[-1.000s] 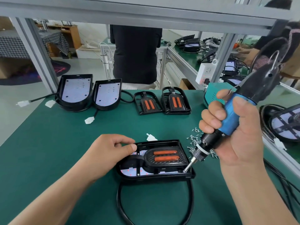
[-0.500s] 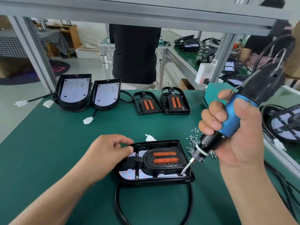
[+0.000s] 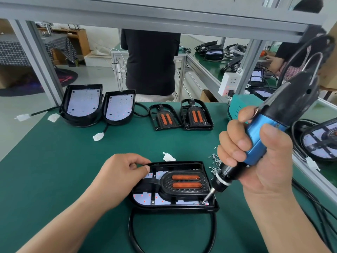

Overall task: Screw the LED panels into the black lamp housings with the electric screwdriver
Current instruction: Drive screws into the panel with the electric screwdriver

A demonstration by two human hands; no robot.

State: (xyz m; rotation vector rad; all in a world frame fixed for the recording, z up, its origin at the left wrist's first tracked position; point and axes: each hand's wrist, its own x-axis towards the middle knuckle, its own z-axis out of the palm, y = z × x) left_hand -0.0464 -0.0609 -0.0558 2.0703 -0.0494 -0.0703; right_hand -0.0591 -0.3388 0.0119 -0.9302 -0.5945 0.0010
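Observation:
A black lamp housing (image 3: 175, 209) lies on the green mat in front of me, with a white LED panel (image 3: 144, 199) inside and a black frame with two orange strips (image 3: 186, 181) on top. My left hand (image 3: 120, 178) grips the housing's upper left rim, thumb on the edge. My right hand (image 3: 255, 156) holds the blue and black electric screwdriver (image 3: 264, 132). Its bit (image 3: 207, 198) touches the panel's lower right corner.
Loose screws (image 3: 215, 161) lie right of the housing. At the back stand two housings with panels (image 3: 83, 105), (image 3: 119, 106) and two frames (image 3: 164, 117), (image 3: 196, 115). A black cable (image 3: 135, 238) loops toward me. More lamps (image 3: 319, 141) sit at the right, and a person (image 3: 149, 61) stands behind the bench.
The screwdriver bit has slid down from the frame's right edge into the panel's lower right corner. My left hand stays on the housing rim.

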